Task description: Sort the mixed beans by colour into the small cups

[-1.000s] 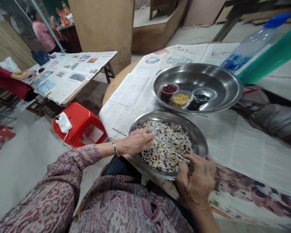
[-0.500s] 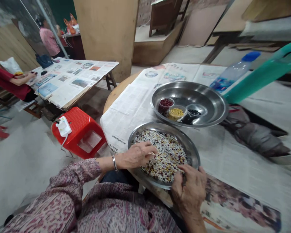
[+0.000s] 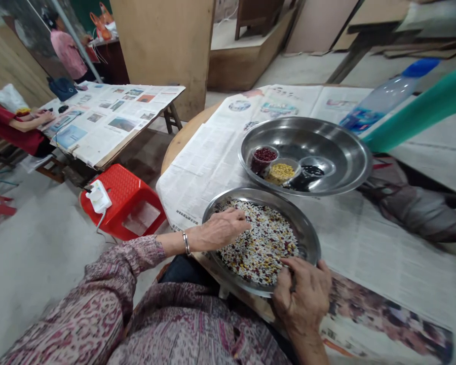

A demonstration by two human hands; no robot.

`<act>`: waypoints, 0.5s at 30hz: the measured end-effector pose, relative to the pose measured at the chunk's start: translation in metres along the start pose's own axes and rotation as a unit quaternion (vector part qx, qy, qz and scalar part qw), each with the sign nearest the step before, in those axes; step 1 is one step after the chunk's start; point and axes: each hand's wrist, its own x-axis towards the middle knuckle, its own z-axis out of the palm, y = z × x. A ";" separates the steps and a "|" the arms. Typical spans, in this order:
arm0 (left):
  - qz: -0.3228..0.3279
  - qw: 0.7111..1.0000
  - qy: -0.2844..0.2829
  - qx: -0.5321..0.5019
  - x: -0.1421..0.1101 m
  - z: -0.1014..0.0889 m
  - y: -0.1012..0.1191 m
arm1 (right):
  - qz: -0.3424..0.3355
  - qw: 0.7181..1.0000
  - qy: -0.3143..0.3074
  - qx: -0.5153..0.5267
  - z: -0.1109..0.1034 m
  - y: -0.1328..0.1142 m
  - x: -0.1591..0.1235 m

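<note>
My left hand (image 3: 219,229), with a metal bangle (image 3: 186,243) on the wrist, rests with its fingers apart on a mix of white, dark red, yellow and black grains (image 3: 260,243). The grains fill a shallow steel plate (image 3: 289,220). My right hand (image 3: 300,294) curls over the plate's near rim. Beyond the plate, a larger steel basin (image 3: 338,152) holds several small cups: red beans (image 3: 264,155), yellow grains (image 3: 280,173) and black grains (image 3: 310,172).
Newspaper (image 3: 201,172) covers the round wooden table. A plastic bottle (image 3: 387,96) and a green tube (image 3: 418,106) lie at the right. A red stool (image 3: 125,203) stands left, beyond which a person in red (image 3: 11,129) works at a newspaper-covered table (image 3: 110,121).
The head view has shifted slightly, moving the whole scene in the frame. My left fingers have shifted a little over the grains, while my right hand stays at the rim.
</note>
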 end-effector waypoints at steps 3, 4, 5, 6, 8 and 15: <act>0.027 0.999 -0.036 0.013 0.010 -0.003 -0.006 | -0.008 1.000 0.000 -0.002 -0.001 0.000 0.001; 0.027 0.998 -0.048 0.013 0.012 -0.005 -0.009 | -0.007 1.000 -0.004 -0.002 -0.001 0.000 0.001; 0.022 0.998 -0.056 0.014 0.014 -0.007 -0.012 | -0.006 1.000 -0.008 -0.003 -0.002 -0.001 0.001; 0.014 0.998 -0.059 0.018 0.015 -0.009 -0.015 | -0.004 1.000 -0.011 -0.003 -0.002 -0.001 0.001; -0.004 0.998 -0.046 0.030 0.020 -0.012 -0.021 | -0.001 1.000 -0.012 -0.004 -0.002 -0.001 0.001; 0.021 1.000 0.004 0.019 0.058 0.002 -0.029 | -0.003 1.000 -0.007 -0.004 -0.003 -0.001 0.002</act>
